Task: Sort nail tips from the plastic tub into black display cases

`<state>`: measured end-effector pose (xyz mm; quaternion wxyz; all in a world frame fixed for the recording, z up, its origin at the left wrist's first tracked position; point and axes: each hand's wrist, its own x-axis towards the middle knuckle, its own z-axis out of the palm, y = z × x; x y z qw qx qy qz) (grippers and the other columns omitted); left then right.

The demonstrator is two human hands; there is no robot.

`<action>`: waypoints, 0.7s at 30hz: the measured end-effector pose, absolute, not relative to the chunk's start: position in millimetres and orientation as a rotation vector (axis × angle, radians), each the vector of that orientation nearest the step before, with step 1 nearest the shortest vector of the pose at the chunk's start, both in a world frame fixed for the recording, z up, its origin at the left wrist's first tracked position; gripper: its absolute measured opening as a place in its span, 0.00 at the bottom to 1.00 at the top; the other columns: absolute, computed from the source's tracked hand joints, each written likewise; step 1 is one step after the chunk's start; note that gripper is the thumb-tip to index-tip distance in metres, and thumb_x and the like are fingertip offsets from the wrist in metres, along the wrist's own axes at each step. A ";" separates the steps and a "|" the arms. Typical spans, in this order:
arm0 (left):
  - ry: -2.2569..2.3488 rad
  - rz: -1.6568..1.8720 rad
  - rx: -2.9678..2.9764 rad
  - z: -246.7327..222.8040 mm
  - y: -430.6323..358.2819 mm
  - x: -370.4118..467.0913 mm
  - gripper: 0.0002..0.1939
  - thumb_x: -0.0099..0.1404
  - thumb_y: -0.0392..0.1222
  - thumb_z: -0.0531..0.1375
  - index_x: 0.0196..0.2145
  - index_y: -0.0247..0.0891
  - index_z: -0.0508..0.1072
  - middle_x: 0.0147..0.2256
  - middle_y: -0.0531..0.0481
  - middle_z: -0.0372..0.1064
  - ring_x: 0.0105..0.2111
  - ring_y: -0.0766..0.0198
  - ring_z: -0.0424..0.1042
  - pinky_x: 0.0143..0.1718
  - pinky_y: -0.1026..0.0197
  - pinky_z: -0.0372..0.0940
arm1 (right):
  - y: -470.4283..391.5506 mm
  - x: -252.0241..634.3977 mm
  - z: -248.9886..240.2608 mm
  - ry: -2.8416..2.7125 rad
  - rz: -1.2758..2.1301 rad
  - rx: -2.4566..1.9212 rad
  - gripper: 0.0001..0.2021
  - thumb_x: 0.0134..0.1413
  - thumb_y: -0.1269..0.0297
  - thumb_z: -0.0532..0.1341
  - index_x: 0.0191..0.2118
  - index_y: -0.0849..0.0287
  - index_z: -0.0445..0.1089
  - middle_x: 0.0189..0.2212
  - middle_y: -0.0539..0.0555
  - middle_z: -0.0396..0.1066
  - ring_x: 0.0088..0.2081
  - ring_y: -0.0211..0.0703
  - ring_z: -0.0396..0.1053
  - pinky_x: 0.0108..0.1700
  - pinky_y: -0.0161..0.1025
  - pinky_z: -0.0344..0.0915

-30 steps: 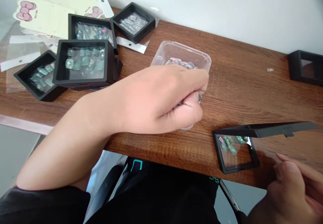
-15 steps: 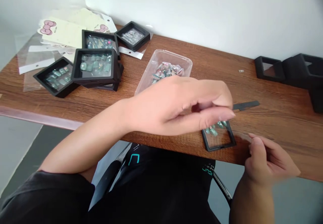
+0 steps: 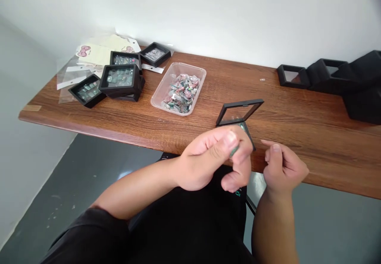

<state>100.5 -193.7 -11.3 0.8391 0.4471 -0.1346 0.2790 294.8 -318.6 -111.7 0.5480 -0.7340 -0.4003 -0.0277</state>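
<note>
My left hand [image 3: 214,158] is closed in front of the table edge, thumb and bent fingers pinching a small green press-on nail [image 3: 234,151]. Behind it, a black display frame [image 3: 239,105] stands opened with its lid up; my left hand covers much of the lower half, and a bit of green shows inside. Over the table edge to the right, my right hand [image 3: 284,166] is curled with its thumb pressed to the forefinger; anything pinched there is too small to make out. A clear plastic tub [image 3: 156,97] full of loose press-on nails [image 3: 183,93] sits beyond my left hand.
At the left lie stacked black frames with nails [image 3: 120,77], a tilted frame [image 3: 87,91], another by the wall [image 3: 154,53], and bow-printed cards [image 3: 98,53] with clear bags. Several black frames [image 3: 327,73] are piled at the right. A tiny clear piece [image 3: 262,79] lies near the wall.
My left hand has come down and turned, so the green nail in its pinch now shows. The view has shifted, bringing the whole tub and the frame's raised lid into sight. My right hand stays curled.
</note>
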 end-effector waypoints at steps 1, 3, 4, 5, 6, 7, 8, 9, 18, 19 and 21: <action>-0.267 0.586 0.935 -10.5 -198.1 102.3 0.19 0.84 0.50 0.41 0.36 0.42 0.60 0.20 0.62 0.58 0.20 0.72 0.60 0.31 0.64 0.64 | -317.7 295.5 -111.4 -0.944 -0.046 -1.726 0.18 0.68 0.50 0.61 0.39 0.58 0.82 0.27 0.53 0.76 0.31 0.43 0.77 0.37 0.40 0.73; -0.248 0.584 0.923 -7.4 -205.8 106.3 0.21 0.85 0.50 0.38 0.34 0.42 0.59 0.19 0.62 0.57 0.19 0.73 0.59 0.33 0.65 0.66 | -315.7 297.1 -110.1 -0.942 -0.004 -1.682 0.17 0.68 0.50 0.62 0.38 0.58 0.83 0.25 0.52 0.74 0.30 0.42 0.76 0.37 0.40 0.72; -0.246 0.596 0.933 -5.9 -209.2 108.7 0.22 0.85 0.49 0.37 0.34 0.42 0.58 0.19 0.63 0.56 0.19 0.73 0.59 0.34 0.66 0.67 | -314.7 297.7 -109.0 -0.943 0.018 -1.653 0.16 0.67 0.51 0.63 0.38 0.58 0.83 0.24 0.51 0.73 0.29 0.41 0.75 0.36 0.40 0.71; -0.247 0.617 0.958 -4.9 -212.2 111.5 0.23 0.85 0.49 0.37 0.33 0.41 0.58 0.18 0.63 0.55 0.19 0.74 0.59 0.34 0.66 0.68 | -313.6 297.6 -107.5 -0.943 0.039 -1.620 0.15 0.66 0.52 0.64 0.38 0.57 0.83 0.23 0.50 0.71 0.28 0.40 0.73 0.35 0.39 0.70; -0.254 0.645 0.994 -4.7 -214.8 114.5 0.22 0.85 0.48 0.38 0.32 0.41 0.58 0.18 0.63 0.55 0.18 0.74 0.59 0.33 0.67 0.68 | -312.7 296.7 -105.7 -0.937 0.056 -1.582 0.14 0.66 0.53 0.65 0.37 0.58 0.83 0.22 0.49 0.69 0.26 0.39 0.70 0.33 0.38 0.67; -0.267 0.679 1.034 -5.3 -217.0 117.6 0.22 0.84 0.49 0.40 0.32 0.41 0.59 0.18 0.63 0.55 0.18 0.75 0.59 0.32 0.68 0.69 | -312.1 294.5 -103.5 -0.920 0.065 -1.537 0.13 0.66 0.54 0.65 0.37 0.58 0.82 0.20 0.48 0.67 0.24 0.37 0.67 0.30 0.37 0.64; -0.280 0.715 1.070 -6.7 -218.5 120.6 0.22 0.84 0.50 0.42 0.32 0.41 0.60 0.17 0.63 0.55 0.17 0.75 0.60 0.30 0.69 0.70 | -311.9 290.8 -101.1 -0.896 0.066 -1.486 0.14 0.68 0.54 0.63 0.36 0.58 0.81 0.19 0.47 0.63 0.22 0.35 0.63 0.28 0.36 0.61; -0.294 0.748 1.098 -8.8 -219.3 123.1 0.22 0.84 0.51 0.43 0.32 0.41 0.61 0.17 0.64 0.55 0.15 0.75 0.61 0.27 0.70 0.70 | -312.3 285.7 -98.5 -0.868 0.064 -1.432 0.16 0.70 0.54 0.60 0.35 0.58 0.79 0.18 0.45 0.60 0.20 0.34 0.58 0.26 0.36 0.58; -0.297 1.041 1.662 -18.2 -206.4 113.3 0.07 0.68 0.41 0.71 0.38 0.36 0.79 0.25 0.54 0.78 0.24 0.70 0.78 0.29 0.71 0.74 | -335.9 229.7 -71.7 -1.007 0.319 -1.190 0.12 0.70 0.61 0.60 0.38 0.54 0.80 0.22 0.49 0.72 0.22 0.37 0.66 0.26 0.37 0.64; -0.312 1.087 1.816 -17.9 -204.4 110.2 0.07 0.67 0.41 0.72 0.38 0.36 0.80 0.28 0.52 0.80 0.26 0.70 0.79 0.32 0.70 0.76 | -337.1 228.4 -68.9 -1.033 0.355 -1.178 0.10 0.69 0.61 0.61 0.39 0.53 0.80 0.23 0.49 0.73 0.22 0.36 0.67 0.25 0.37 0.64; -0.370 1.167 2.116 -18.2 -200.1 104.1 0.07 0.67 0.40 0.72 0.40 0.35 0.80 0.31 0.51 0.83 0.29 0.68 0.81 0.38 0.68 0.79 | -337.6 228.4 -64.2 -1.082 0.433 -1.149 0.06 0.67 0.59 0.65 0.42 0.52 0.80 0.22 0.47 0.72 0.21 0.35 0.65 0.24 0.35 0.63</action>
